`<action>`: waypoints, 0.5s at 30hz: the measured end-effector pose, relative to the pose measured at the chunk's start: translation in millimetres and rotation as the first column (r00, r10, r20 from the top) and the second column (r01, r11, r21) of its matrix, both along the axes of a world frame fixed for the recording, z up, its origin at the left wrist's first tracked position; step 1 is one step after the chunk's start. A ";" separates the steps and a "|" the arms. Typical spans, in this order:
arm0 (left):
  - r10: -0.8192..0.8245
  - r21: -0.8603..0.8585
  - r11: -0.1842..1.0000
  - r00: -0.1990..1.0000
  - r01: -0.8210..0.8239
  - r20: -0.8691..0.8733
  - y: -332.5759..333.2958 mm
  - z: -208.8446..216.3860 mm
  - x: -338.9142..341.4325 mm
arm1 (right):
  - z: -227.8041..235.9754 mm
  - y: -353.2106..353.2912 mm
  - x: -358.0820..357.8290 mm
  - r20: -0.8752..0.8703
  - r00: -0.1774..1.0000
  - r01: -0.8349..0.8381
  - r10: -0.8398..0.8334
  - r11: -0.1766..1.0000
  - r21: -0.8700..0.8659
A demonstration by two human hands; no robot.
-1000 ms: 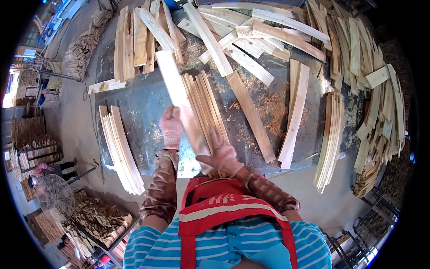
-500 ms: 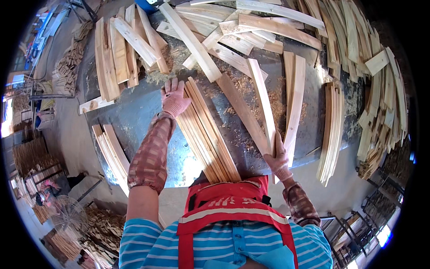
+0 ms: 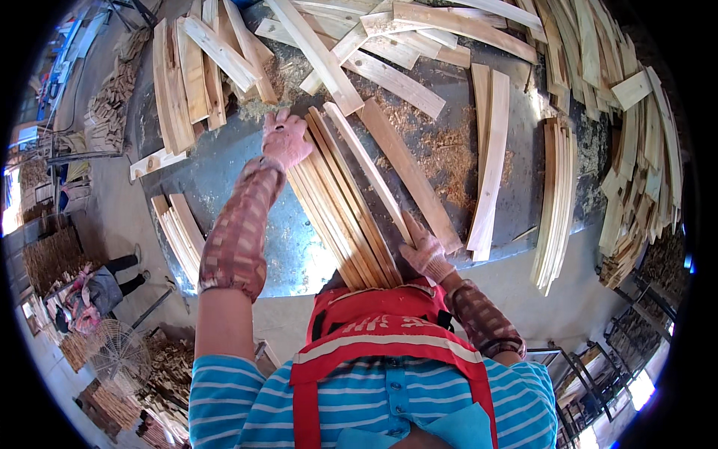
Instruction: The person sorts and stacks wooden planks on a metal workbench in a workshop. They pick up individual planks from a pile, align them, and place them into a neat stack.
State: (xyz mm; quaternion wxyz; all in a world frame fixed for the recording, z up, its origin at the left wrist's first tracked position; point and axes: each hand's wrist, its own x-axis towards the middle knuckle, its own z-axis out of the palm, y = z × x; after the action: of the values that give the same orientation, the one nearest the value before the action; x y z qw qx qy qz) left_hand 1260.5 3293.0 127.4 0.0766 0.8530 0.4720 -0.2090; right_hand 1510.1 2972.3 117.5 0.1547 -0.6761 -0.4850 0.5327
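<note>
My right hand (image 3: 425, 253), in a pale pink work glove, grips the near end of a narrow wooden strip (image 3: 364, 159) standing on edge. This strip lies just to the right of a row of strips (image 3: 329, 217) packed side by side, whose near ends meet my red apron (image 3: 381, 314). My left hand (image 3: 286, 140), gloved too, rests by the far left end of that row, fingers apart and holding nothing I can see. Right of the held strip, a wider brown board (image 3: 411, 176) lies flat on the dark metal table (image 3: 247, 176).
Two boards (image 3: 490, 165) lie further right, beside a bundle of strips (image 3: 555, 202). Loose boards (image 3: 404, 86) and sawdust (image 3: 441, 161) cover the far side. A large board pile (image 3: 647, 165) stands at the right. Another person (image 3: 97, 295) is at the lower left, near a fan (image 3: 118, 355).
My right hand has moved left, bringing the strip from beyond the brown board to beside the row. My left hand's fingers have drawn in somewhat. More of the other person shows.
</note>
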 end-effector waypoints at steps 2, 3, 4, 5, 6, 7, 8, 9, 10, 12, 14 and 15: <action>0.068 -0.036 0.997 0.997 -0.070 -0.038 3.1 2.7 7.5 | -14.2 -1.8 -12.8 0.038 0.999 -0.032 0.034 0.999 -0.037; 0.096 -0.051 0.994 0.994 -0.099 -0.053 5.4 3.2 13.1 | -25.9 1.7 -22.0 0.115 0.988 -0.102 0.105 0.994 -0.035; 0.072 0.019 0.997 0.996 -0.071 -0.049 4.8 -9.1 9.8 | -35.6 12.6 -31.8 0.192 0.965 -0.178 0.181 0.983 -0.034; 0.034 0.025 0.999 0.998 -0.033 -0.056 4.7 -15.3 8.8 | -41.2 23.8 -38.7 0.265 0.932 -0.246 0.249 0.968 -0.043; -0.006 0.029 1.000 0.998 0.007 -0.066 3.8 -17.8 6.9 | -35.1 37.5 -43.0 0.277 0.918 -0.270 0.285 0.959 -0.091; -0.044 0.033 0.998 0.996 0.047 -0.077 2.5 -20.1 5.3 | -28.1 50.7 -44.4 0.287 0.902 -0.293 0.322 0.946 -0.139; -0.019 0.039 0.999 0.998 0.022 -0.063 -5.6 -10.5 7.2 | -23.7 58.6 -43.5 0.295 0.885 -0.314 0.359 0.930 -0.191; 0.062 -0.010 0.998 0.998 -0.062 -0.019 -8.6 -14.9 5.9 | -25.6 61.5 -40.6 0.270 0.896 -0.319 0.353 0.934 -0.162; 0.146 -0.062 0.988 0.989 -0.145 0.020 -11.5 -21.7 3.0 | -27.1 63.3 -37.2 0.245 0.905 -0.325 0.349 0.936 -0.133; 0.334 -0.114 0.937 0.943 -0.330 0.018 -17.3 -16.4 10.8 | -29.5 65.1 -32.3 0.245 0.909 -0.327 0.338 0.941 -0.087; 0.260 0.092 0.958 0.958 -0.272 0.123 -33.4 -14.5 15.3 | -36.5 65.7 -26.1 0.182 0.926 -0.328 0.331 0.944 -0.049; 0.212 0.198 0.949 0.962 -0.244 0.171 -39.9 -9.1 19.7 | -39.7 67.1 -22.6 0.151 0.933 -0.325 0.325 0.945 -0.029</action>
State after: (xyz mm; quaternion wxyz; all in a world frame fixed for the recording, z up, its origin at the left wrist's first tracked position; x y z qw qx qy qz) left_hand 1280.2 3253.1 118.3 0.0415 0.8089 0.5807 -0.0825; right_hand 1487.5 3039.4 77.9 0.0254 -0.6259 -0.5996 0.4980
